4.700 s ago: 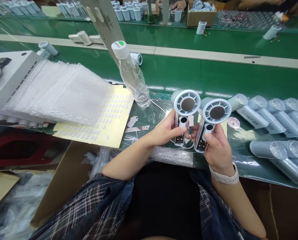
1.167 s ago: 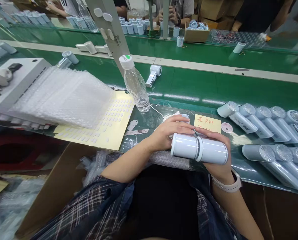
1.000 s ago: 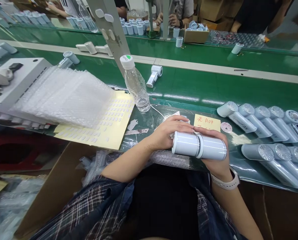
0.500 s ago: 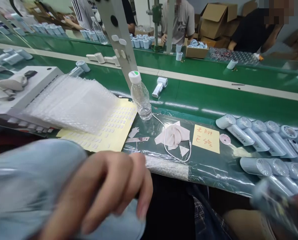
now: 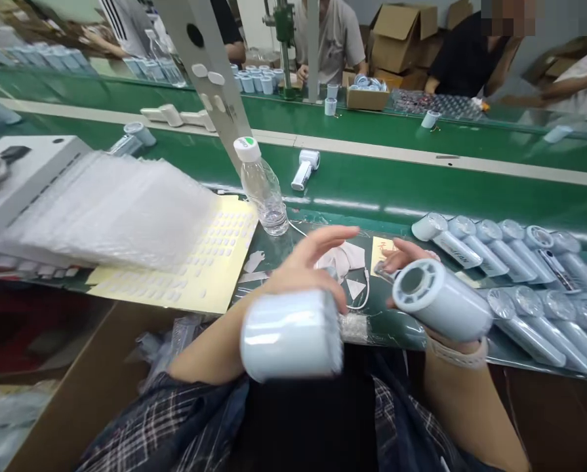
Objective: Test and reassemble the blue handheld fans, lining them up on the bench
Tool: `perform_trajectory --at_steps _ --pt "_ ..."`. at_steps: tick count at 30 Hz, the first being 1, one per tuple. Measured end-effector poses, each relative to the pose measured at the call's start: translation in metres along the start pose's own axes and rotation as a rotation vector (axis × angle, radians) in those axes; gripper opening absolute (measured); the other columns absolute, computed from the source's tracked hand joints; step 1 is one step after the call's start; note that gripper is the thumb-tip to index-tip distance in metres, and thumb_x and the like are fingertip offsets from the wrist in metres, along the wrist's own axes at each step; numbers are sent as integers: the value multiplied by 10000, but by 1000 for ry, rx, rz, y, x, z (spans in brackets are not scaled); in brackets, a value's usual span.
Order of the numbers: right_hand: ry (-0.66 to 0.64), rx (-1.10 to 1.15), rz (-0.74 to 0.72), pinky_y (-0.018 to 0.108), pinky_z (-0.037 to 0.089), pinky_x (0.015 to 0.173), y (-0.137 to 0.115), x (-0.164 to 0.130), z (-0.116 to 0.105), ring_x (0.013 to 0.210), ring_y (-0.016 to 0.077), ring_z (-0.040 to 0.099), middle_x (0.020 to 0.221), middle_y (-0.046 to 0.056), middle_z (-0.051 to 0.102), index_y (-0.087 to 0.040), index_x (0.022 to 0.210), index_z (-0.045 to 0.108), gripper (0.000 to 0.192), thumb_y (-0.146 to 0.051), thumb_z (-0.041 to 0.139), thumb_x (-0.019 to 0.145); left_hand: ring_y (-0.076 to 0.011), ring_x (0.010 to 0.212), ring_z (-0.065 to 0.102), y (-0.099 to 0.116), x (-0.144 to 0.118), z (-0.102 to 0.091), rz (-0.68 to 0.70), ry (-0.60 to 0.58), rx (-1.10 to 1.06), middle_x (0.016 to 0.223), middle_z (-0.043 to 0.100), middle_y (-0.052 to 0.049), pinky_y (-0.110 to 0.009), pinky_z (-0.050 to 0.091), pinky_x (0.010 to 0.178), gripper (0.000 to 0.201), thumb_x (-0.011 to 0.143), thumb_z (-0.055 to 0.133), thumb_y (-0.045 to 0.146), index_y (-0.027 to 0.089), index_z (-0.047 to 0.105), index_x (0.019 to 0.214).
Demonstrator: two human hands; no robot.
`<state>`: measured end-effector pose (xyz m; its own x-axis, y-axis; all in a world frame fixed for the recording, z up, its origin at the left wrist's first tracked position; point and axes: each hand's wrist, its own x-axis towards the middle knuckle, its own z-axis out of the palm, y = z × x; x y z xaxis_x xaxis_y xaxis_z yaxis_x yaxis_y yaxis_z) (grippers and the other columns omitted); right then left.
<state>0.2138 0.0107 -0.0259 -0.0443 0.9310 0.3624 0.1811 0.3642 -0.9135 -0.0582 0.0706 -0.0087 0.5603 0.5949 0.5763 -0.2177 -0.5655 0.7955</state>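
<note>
My left hand (image 5: pixel 305 272) is closed on a light-blue handheld fan (image 5: pixel 290 337), its round head toward me and its handle mostly hidden. Index finger and thumb reach out past it. Facing it, my right hand (image 5: pixel 405 254) grips another light-blue handheld fan (image 5: pixel 445 305), whose ring-shaped opening points left. A watch band circles that wrist. Between and behind the hands lie a crumpled pale cloth (image 5: pixel 347 259) and a white cable (image 5: pixel 364 292) on the bench. Two rows of similar fans (image 5: pixel 512 262) rest just right of my right hand.
A clear bottle (image 5: pixel 266 196) stands by a slanted metal post (image 5: pixel 214 85). Bubble bags (image 5: pixel 111 210) lie over a yellow sticker sheet (image 5: pixel 214 262) at left. One fan (image 5: pixel 305 170) lies on the green belt (image 5: pixel 372 177). Across it, people sit near cartons (image 5: pixel 396 39). An open cardboard box (image 5: pixel 101 367) is at lower left.
My left hand has moved away from the camera and rightward with its fan. My right hand has come in from the lower right with the other fan, so both are now before me.
</note>
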Motion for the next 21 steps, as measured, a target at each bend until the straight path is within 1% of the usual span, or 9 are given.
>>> perform_trajectory --at_steps 1,2,3,5,8,11,15,18,21 --pt "-10 77 12 390 643 787 1 1 11 920 243 737 1017 18 766 -357 1297 715 429 -419 844 893 -360 1564 428 -3 2 6 33 -111 71 1693 408 40 -539 427 1294 120 854 865 363 283 802 915" --pt "-12 140 23 380 645 759 3 2 20 899 240 751 992 10 778 -347 1202 735 329 -417 841 899 -380 1635 296 -7 4 11 81 -216 113 1752 308 81 -568 316 1348 96 868 850 336 301 818 952" --pt "-5 180 31 383 650 756 5 1 26 889 244 762 969 5 787 -335 1096 740 256 -430 854 887 -388 1655 239 -12 6 15 139 -306 128 1780 235 99 -573 267 1363 149 863 852 325 318 825 1010" --pt "-1 226 44 420 659 824 9 0 30 945 265 776 991 4 800 -327 966 719 234 -469 873 862 -388 1641 278 -23 8 23 252 -392 140 1802 177 73 -550 272 1362 272 844 868 331 317 813 1110" --pt "-58 256 46 496 622 1003 13 2 24 1156 302 745 1152 20 797 -340 1018 743 274 -511 874 849 -380 1596 369 -37 6 32 408 -323 207 1794 199 -29 -547 271 1364 284 875 823 266 251 794 1157" --pt "-127 205 -51 553 559 1105 18 7 17 1210 319 721 1196 49 784 -326 1087 768 335 -541 863 849 -367 1545 438 -41 0 40 519 -179 290 1708 327 -98 -552 346 1336 284 858 838 237 234 793 1138" --pt "-159 128 -162 581 547 1109 28 10 15 1204 322 715 1211 63 777 -340 1191 746 362 -532 815 891 -341 1440 536 -42 -4 44 505 -128 351 1559 454 -122 -545 512 1226 306 850 861 299 277 789 1147" --pt "-154 104 -145 585 558 1089 30 10 17 1189 329 719 1192 73 779 -330 1177 745 343 -533 796 905 -353 1413 557 -44 -4 43 495 -117 322 1536 473 -128 -568 536 1196 299 848 857 286 284 793 1140" --pt "-147 67 -113 565 581 1052 25 10 17 1156 335 728 1147 80 784 -303 1126 748 403 -600 818 863 -375 1420 553 -46 -6 42 466 -139 307 1565 452 -117 -578 535 1181 374 837 859 259 305 785 1200"
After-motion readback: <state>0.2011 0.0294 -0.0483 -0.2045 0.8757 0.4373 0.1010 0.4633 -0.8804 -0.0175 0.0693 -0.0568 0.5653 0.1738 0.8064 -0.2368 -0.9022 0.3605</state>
